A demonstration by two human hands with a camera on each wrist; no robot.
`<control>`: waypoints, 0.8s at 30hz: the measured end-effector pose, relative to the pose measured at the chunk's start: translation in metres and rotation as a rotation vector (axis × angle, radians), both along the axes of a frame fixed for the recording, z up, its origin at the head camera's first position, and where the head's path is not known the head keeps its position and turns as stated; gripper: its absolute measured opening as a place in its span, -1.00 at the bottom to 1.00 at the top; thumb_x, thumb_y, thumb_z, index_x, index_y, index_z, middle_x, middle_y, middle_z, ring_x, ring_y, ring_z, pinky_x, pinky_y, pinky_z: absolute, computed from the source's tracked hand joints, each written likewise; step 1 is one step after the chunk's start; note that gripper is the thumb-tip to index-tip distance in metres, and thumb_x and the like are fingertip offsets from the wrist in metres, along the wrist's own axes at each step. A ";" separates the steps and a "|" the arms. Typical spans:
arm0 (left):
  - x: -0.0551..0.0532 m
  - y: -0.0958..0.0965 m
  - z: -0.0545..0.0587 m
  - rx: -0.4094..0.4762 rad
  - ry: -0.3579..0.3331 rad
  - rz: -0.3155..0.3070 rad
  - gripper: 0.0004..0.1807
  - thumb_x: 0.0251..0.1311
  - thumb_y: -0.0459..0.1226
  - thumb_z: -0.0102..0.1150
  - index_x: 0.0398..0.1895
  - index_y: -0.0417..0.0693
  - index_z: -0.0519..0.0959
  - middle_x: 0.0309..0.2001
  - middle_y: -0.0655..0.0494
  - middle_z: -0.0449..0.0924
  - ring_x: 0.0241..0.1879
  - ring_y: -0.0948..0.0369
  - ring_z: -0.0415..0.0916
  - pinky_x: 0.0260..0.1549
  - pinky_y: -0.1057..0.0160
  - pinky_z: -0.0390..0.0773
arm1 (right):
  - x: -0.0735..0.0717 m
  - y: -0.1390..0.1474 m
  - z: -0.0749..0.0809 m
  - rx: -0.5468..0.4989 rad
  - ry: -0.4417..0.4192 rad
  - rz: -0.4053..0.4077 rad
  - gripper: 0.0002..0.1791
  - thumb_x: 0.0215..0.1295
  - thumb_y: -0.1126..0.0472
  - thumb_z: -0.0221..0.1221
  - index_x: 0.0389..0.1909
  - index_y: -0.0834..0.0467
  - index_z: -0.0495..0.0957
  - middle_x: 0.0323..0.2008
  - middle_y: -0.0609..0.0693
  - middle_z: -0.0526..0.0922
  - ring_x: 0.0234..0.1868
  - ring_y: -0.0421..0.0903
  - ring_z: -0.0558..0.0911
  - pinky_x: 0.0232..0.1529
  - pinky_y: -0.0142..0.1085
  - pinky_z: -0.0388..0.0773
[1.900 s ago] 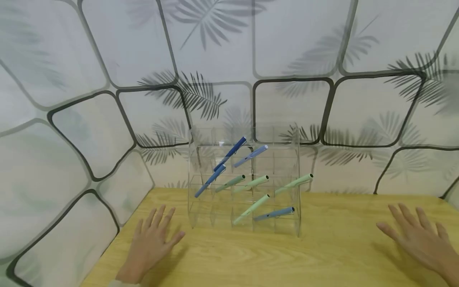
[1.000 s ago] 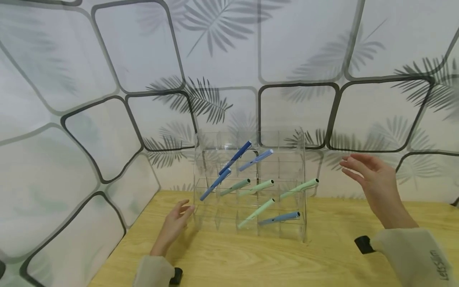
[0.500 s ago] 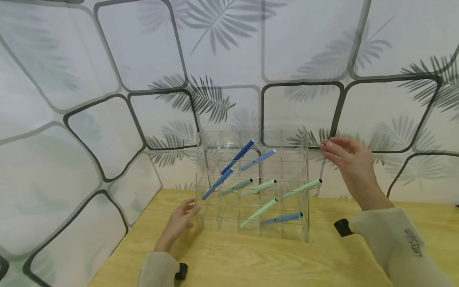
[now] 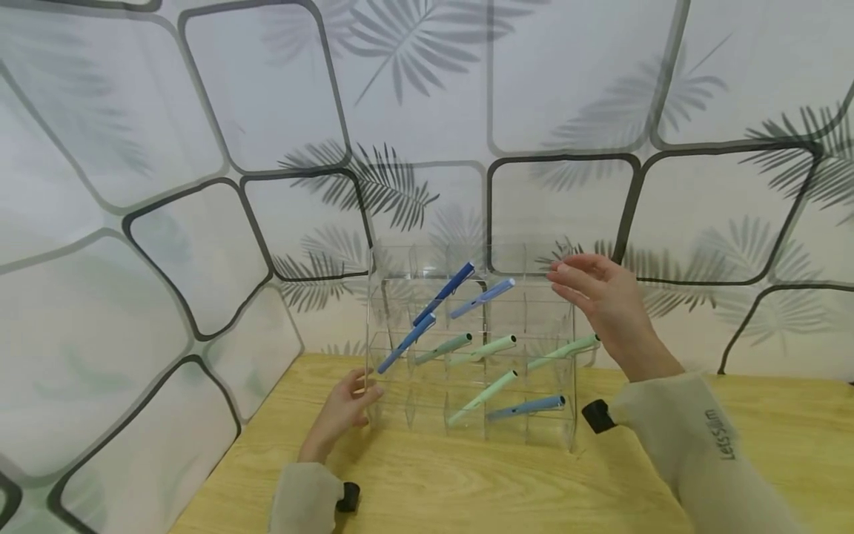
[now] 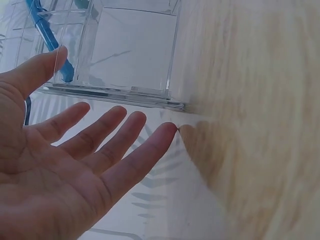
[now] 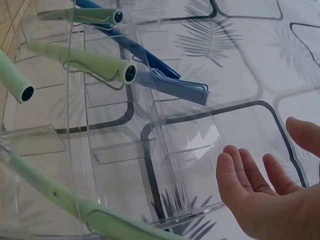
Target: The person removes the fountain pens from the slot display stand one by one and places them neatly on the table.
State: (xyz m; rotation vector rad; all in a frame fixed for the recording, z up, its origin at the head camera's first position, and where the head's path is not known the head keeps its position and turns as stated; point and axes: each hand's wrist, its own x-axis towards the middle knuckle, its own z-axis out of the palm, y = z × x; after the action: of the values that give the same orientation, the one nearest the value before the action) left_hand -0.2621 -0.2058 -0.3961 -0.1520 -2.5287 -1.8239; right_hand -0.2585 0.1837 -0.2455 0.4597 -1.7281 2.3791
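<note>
A clear acrylic rack point(image 4: 427, 417) with several compartments stands on the table, with capped pens lying slanted in it. Among them are a dark blue pen point(image 4: 443, 294), a periwinkle pen point(image 4: 483, 298), a mid-blue pen point(image 4: 405, 344), a sage green pen point(image 4: 443, 348) and a grey-blue pen point(image 4: 527, 408); others are pale green, one point(image 6: 85, 62) showing its clip. At the rack's left side my left hand point(image 4: 339, 411) has its fingers extended and thumb apart, gripping nothing. By the upper right corner, my right hand point(image 4: 600, 304) holds nothing, its fingers loosely bent.
The wooden table point(image 4: 467, 489) carries the rack near its back edge. Behind and to the left hangs a pale curtain point(image 4: 560, 81) with leaf prints and dark outlines. A black device point(image 4: 598, 417) is at the right cuff, another point(image 4: 348, 497) at the left.
Both hands have come up from resting on the table to the rack's sides. The right hand has moved left toward the upper right corner; the left has edged closer. The pens stay put.
</note>
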 end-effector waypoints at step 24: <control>0.003 0.005 0.000 0.033 -0.064 0.012 -0.45 0.53 -0.25 0.05 0.45 -0.36 0.28 0.23 -0.38 0.45 0.04 -0.06 0.48 -0.40 0.26 0.57 | -0.016 -0.037 -0.002 0.288 -0.108 0.014 -0.32 0.52 0.32 0.12 0.54 0.35 0.08 0.40 0.35 0.28 0.33 0.06 0.42 0.34 -0.13 0.35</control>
State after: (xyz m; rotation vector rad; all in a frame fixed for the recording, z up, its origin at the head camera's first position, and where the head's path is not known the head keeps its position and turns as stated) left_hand -0.2593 -0.2010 -0.3963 -0.0791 -2.5330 -1.8954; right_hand -0.2742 0.1472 -0.2473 0.3867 -2.1345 2.2086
